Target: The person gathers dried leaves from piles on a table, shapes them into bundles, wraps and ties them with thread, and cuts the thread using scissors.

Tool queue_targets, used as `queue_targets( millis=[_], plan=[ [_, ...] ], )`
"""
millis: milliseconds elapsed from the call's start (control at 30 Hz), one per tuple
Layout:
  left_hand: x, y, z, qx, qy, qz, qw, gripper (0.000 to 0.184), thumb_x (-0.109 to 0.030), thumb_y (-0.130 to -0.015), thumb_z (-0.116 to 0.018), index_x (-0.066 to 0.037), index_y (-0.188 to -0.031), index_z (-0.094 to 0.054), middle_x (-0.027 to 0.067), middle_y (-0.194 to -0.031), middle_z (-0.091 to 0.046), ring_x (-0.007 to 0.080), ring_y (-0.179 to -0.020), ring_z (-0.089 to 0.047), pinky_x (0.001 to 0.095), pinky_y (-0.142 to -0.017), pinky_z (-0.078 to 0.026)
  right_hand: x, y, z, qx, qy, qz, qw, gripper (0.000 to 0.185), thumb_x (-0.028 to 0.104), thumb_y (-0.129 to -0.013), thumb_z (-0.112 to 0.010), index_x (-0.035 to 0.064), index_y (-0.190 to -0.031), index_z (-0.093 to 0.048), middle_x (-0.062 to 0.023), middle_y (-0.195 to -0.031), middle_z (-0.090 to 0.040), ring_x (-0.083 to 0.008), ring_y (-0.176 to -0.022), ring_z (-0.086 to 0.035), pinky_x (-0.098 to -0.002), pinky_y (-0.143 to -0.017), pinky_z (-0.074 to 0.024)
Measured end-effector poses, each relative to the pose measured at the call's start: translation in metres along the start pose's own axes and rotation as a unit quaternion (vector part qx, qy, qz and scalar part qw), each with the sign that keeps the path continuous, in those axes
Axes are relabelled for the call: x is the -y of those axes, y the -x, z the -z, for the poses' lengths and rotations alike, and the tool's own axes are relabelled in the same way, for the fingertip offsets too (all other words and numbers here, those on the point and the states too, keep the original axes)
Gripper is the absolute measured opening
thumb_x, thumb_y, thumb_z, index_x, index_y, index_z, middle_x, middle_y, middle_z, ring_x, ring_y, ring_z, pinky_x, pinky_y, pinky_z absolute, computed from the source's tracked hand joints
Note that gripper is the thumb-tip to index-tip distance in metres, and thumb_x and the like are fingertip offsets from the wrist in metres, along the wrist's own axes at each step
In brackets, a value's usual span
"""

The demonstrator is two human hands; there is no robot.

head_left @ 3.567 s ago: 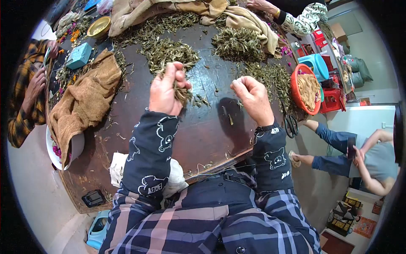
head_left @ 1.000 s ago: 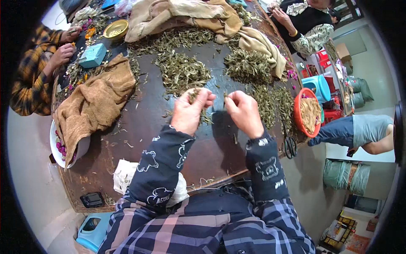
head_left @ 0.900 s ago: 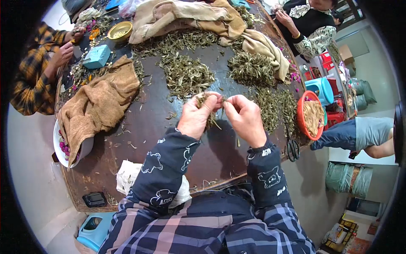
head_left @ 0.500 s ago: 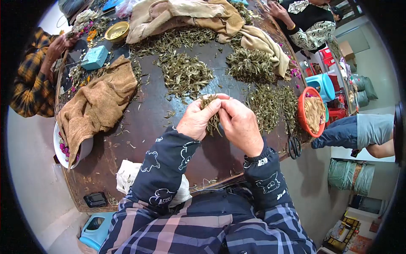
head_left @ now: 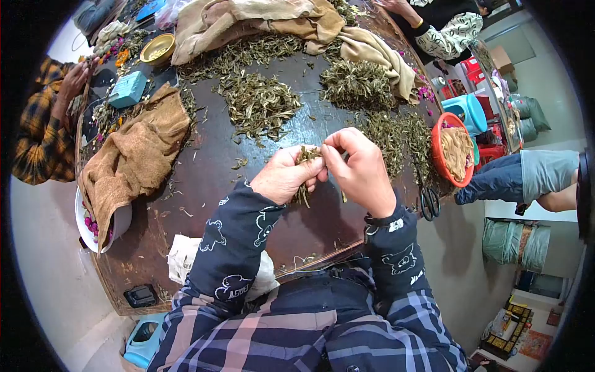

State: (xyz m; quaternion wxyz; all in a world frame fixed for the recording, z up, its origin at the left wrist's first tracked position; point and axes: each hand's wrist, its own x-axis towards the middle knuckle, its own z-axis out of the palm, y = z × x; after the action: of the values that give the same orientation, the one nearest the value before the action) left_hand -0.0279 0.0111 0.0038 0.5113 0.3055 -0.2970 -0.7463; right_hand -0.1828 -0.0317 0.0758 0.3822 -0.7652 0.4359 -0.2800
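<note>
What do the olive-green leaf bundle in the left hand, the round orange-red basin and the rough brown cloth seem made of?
Leaf bundle: dried-looking plant matter, matte, judging by its thin, curled blades. Basin: probably plastic, from its smooth, evenly coloured surface. Cloth: textile, perhaps towelling, with a dull, nubbly surface and soft folds.

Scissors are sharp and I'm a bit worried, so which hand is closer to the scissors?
The right hand. It's to the left of the scissors, not touching them. The left hand, holding leaves, is farther left, beyond the right hand.
</note>
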Motion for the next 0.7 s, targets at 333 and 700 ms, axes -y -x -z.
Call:
queue_targets(
  millis=[333, 700],
  plan=[
    [-0.012, 0.001, 0.0, -0.008, -0.089, 0.025, 0.996, 0.017, -0.015, -0.097, -0.057, -0.004, -0.107, -0.063, 0.0057, -0.078, -0.064, 0.0068, -0.056, -0.051, 0.0203, -0.051, -0.045, -0.026, -0.009, 0.028, -0.25, 0.407, 0.143, 0.867, 0.007, 0.008, -0.084, -0.06, 0.0066, -0.079, -0.054, -0.009, -0.081, -0.054, -0.0236, -0.074, -0.053, -0.0345, -0.062, -0.0459],
    [-0.013, 0.001, -0.003, -0.005, 0.059, -0.068, 0.996, 0.028, -0.027, -0.1, -0.056, -0.003, -0.116, -0.061, 0.0102, -0.086, -0.067, 0.0111, -0.066, -0.062, 0.0236, -0.059, -0.053, -0.013, 0.005, 0.014, -0.011, 0.017, -0.008, 1.0, 0.015, 0.01, -0.092, -0.056, -0.0004, -0.094, -0.066, -0.0146, -0.111, -0.064, -0.0251, -0.095, -0.06, -0.0314, -0.081, -0.0466]
  ],
)
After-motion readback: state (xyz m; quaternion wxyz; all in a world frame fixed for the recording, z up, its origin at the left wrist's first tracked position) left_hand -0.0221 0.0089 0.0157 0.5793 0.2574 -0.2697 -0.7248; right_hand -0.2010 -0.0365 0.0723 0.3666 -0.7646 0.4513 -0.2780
